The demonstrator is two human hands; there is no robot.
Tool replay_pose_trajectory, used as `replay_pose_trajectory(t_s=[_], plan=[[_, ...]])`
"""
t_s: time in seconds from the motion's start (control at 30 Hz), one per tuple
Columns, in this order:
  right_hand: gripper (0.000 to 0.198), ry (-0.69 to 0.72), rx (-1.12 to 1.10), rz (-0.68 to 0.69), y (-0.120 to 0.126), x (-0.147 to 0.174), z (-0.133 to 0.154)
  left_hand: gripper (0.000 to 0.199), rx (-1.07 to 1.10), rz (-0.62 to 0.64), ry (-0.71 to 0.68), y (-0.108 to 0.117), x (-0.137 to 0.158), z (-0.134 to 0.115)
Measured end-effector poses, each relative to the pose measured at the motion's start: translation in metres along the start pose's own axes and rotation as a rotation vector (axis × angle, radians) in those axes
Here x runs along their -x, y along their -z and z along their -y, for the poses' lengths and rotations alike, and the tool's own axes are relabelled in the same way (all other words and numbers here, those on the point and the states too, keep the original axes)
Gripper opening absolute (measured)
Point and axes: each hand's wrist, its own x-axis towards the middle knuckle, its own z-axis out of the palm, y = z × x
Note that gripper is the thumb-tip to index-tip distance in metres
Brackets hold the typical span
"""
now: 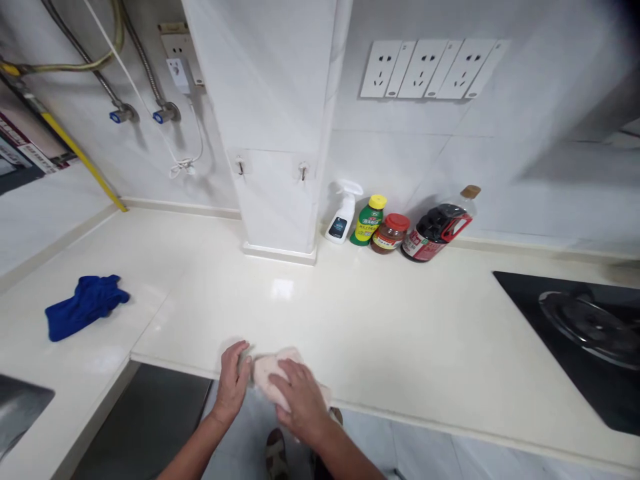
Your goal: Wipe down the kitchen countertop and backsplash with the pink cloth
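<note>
At the front edge of the cream countertop (400, 320), my right hand (303, 400) grips a pale pink cloth (267, 373), with the fingers over its top and part of it bunched beneath. The cloth overlaps the counter's edge and is slightly blurred. My left hand (234, 377) is just left of the cloth, its thumb apart from the fingers, and it holds nothing. Whether its fingertips touch the counter I cannot tell.
Against the wall stand a white spray bottle (343, 217), a green bottle with yellow cap (369, 223), a red-lidded jar (391, 235) and a large dark sauce bottle (433, 230). A blue cloth (85, 307) lies left, near a sink (20, 407). A black cooktop (550, 333) is right.
</note>
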Motion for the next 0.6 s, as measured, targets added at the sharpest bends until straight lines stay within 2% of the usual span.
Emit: replay_pose_trajectory(t_s=[0.07, 0.2, 0.3, 0.4, 0.5, 0.6], plan=[[0.061, -0.095, 0.110, -0.095, 0.000, 0.034, -0.032, 0.037, 0.038, -0.015, 0.060, 0.016, 0.021, 0.001], [0.055, -0.229, 0.312, -0.439, 0.005, 0.108, -0.090, 0.043, 0.092, -0.037, 0.267, 0.047, 0.066, 0.004], [0.060, -0.288, 0.393, -0.546, 0.003, 0.132, -0.099, 0.049, 0.180, 0.017, 0.454, 0.057, 0.096, 0.001], [0.063, -0.325, 0.421, -0.544, -0.010, 0.115, -0.073, 0.052, 0.327, 0.114, 0.619, 0.050, 0.118, -0.010], [0.072, -0.273, 0.375, -0.459, -0.031, 0.069, -0.029, 0.057, 0.516, 0.212, 0.729, 0.035, 0.128, -0.023], [0.084, -0.189, 0.267, -0.341, -0.049, 0.018, 0.016, 0.061, 0.633, 0.199, 0.804, 0.021, 0.123, -0.034]])
